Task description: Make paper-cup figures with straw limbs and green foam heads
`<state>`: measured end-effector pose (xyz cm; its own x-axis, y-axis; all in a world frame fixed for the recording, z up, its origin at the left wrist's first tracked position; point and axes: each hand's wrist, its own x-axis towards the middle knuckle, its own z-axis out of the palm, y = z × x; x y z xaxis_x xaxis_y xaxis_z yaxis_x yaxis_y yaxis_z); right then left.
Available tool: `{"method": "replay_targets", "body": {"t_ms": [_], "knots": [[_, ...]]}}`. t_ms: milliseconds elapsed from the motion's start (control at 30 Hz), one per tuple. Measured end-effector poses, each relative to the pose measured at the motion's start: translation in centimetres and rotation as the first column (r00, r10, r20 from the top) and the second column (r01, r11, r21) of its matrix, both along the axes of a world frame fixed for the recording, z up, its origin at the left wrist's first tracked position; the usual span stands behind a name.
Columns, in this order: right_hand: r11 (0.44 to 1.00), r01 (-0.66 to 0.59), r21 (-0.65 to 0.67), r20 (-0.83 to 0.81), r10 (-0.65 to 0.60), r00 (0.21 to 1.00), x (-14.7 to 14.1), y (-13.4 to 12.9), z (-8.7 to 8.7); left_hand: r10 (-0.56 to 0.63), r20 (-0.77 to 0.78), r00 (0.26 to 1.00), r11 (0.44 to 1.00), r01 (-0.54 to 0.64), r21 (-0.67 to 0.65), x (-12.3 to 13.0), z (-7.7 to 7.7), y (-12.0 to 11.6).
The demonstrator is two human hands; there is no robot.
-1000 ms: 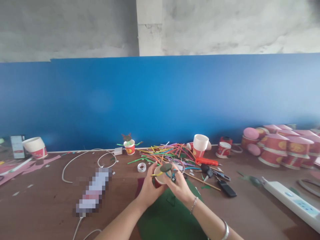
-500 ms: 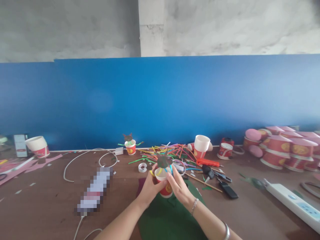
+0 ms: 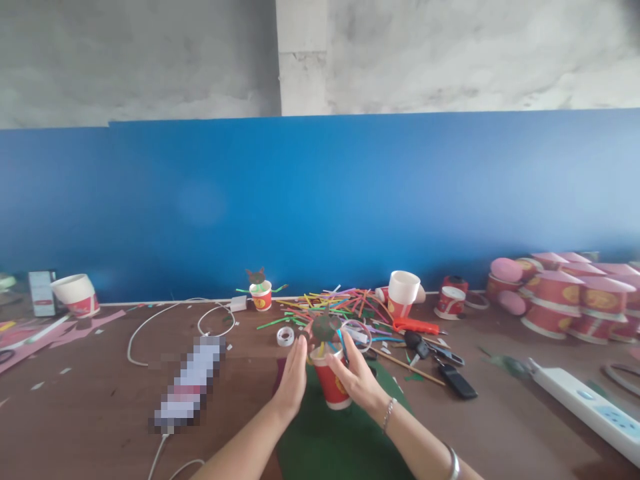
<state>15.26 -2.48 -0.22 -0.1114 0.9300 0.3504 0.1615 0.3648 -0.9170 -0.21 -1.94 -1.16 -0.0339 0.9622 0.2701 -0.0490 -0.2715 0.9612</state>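
A red paper cup (image 3: 331, 385) with a white rim stands over the green sheet (image 3: 345, 447), tilted slightly. Above its mouth is a dark paper animal head (image 3: 326, 328) with pointed ears, and yellow and blue strips show at the rim. My left hand (image 3: 294, 380) is held upright along the cup's left side, fingers straight and the palm turned toward it; a small dark disc shows at its fingertips. On the other side, my right hand (image 3: 360, 377) holds the cup near the rim, thumb in front and fingers by the blue strip.
A tangle of coloured pipe cleaners (image 3: 340, 303) lies behind my hands, with a tape roll (image 3: 285, 337) to its left. A finished-looking cup figure (image 3: 261, 295) stands at the back. Keys (image 3: 417, 345), an orange cutter (image 3: 416, 325), stacked cups (image 3: 555, 293) and a power strip (image 3: 595, 407) are right.
My left hand has loosened from the cup, its fingers straightening beside it. The cup has come slightly closer and tilted, and my right hand stays at its right side.
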Motion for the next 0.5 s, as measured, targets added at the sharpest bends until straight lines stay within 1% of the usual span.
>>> {"method": "replay_targets", "body": {"t_ms": [33,67,100,133,167,233,333,500], "knots": [[1.000,-0.009,0.015,0.003,0.009,1.000,0.0,-0.1,0.1,-0.024,0.013,1.000,0.999,0.025,-0.021,-0.1,0.4,-0.1],[1.000,-0.017,0.026,0.007,0.016,1.000,0.0,-0.1,0.2,-0.047,0.046,0.998,0.999,0.048,-0.010,-0.1,0.9,-0.2],[0.999,-0.019,0.034,0.012,0.018,1.000,0.0,-0.2,0.2,-0.108,0.062,0.992,0.994,0.108,0.017,-0.1,1.6,-0.3],[0.999,-0.017,0.038,0.018,0.016,1.000,0.0,-0.2,0.2,-0.146,0.064,0.987,0.989,0.143,0.047,0.0,2.2,-0.5],[0.999,-0.008,0.038,0.023,0.007,1.000,0.0,-0.3,0.1,-0.137,0.064,0.988,0.989,0.133,0.062,0.1,2.7,-0.6],[1.000,0.012,0.028,0.031,-0.013,0.999,0.0,-0.3,-0.2,-0.077,0.048,0.996,0.996,0.075,0.050,0.3,3.4,-0.6],[1.000,0.023,0.004,0.031,-0.024,0.999,0.0,-0.2,-0.6,-0.009,0.071,0.997,1.000,0.008,0.013,0.3,3.3,-0.4],[1.000,0.008,-0.005,0.007,-0.008,1.000,0.0,-0.4,-0.4,0.003,0.141,0.990,1.000,-0.001,-0.012,0.3,3.0,-0.2]]}}
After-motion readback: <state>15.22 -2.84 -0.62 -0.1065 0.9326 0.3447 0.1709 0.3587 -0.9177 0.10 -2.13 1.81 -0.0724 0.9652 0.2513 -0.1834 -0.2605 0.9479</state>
